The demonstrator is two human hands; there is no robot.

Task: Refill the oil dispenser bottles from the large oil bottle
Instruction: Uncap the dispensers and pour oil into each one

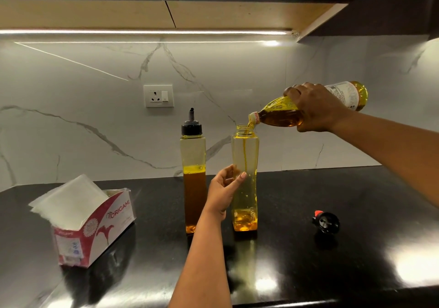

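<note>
With our right hand (316, 108) we gripped the large oil bottle (308, 105), tilted mouth-down just above the open dispenser bottle (245, 179); our left hand (224, 189) steadied that dispenser

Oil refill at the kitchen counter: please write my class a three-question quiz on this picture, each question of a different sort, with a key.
1. True or false: the left dispenser bottle has its black spout cap on.
2. Which hand tilts the large oil bottle? A) the right hand B) the left hand C) neither
3. Fill in: the loose black cap lies on the counter to the ____ of the open dispenser bottle.

Key
1. True.
2. A. The left hand steadies the open dispenser bottle while oil streams into its neck.
3. Right.
</note>
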